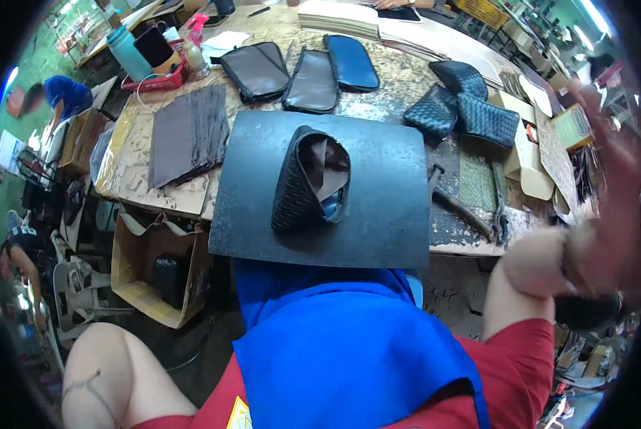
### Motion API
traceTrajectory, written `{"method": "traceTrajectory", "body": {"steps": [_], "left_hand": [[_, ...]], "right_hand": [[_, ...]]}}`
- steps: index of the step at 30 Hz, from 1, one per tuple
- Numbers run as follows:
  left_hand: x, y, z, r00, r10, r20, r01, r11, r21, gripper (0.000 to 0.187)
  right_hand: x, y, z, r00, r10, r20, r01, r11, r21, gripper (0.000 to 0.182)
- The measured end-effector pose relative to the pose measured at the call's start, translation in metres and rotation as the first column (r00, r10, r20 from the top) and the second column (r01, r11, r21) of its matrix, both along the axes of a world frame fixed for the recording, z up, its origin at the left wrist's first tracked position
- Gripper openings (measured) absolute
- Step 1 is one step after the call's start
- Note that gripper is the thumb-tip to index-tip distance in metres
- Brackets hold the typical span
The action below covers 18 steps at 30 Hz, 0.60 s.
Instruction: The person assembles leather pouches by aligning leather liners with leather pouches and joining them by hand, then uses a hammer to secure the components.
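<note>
A black pouch [302, 189] with a woven texture stands on a dark flat board [388, 207], its mouth gaping and a brownish lining showing inside. Neither hand touches it. My right hand [613, 157] is raised at the far right, beyond the table edge, and smeared by motion. Its fingers are too blurred to read, and I cannot make out anything in them. Of my left side only the bent arm shows at the lower left; that hand is out of the picture. A blue apron covers my front below the board.
Flat zip pouches [260, 68] and woven black pieces [488, 118] lie behind the board. Brown sheets [188, 136] are stacked left. A hammer [460, 211] rests right, near an open carton [531, 161]. A cardboard box [156, 286] stands below. Other people are around.
</note>
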State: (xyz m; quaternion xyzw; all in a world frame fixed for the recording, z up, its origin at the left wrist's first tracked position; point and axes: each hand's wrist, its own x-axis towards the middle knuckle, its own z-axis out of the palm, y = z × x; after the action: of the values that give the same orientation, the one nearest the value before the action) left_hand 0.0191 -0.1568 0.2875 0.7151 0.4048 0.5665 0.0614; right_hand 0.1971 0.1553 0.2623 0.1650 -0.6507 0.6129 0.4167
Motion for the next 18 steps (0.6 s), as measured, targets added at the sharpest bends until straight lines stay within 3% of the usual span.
{"method": "traceTrajectory", "body": {"steps": [3,5,18], "left_hand": [[0.007,0.013,0.001,0.986,0.086,-0.14,-0.093,0.995,-0.044,0.068],[0.009,0.017,-0.001,0.978,0.111,-0.174,-0.122,0.991,-0.054,0.068],[0.016,0.028,0.001,0.94,0.149,-0.306,-0.174,0.983,-0.059,0.068]], "right_hand": [[0.019,-0.027,0.018,1.0,0.003,-0.016,0.003,0.927,0.375,0.025],[0.019,-0.039,0.018,0.999,-0.044,0.004,0.036,0.857,0.515,0.025],[0.009,-0.044,0.004,0.987,-0.155,0.044,0.097,0.788,0.608,0.026]]}}
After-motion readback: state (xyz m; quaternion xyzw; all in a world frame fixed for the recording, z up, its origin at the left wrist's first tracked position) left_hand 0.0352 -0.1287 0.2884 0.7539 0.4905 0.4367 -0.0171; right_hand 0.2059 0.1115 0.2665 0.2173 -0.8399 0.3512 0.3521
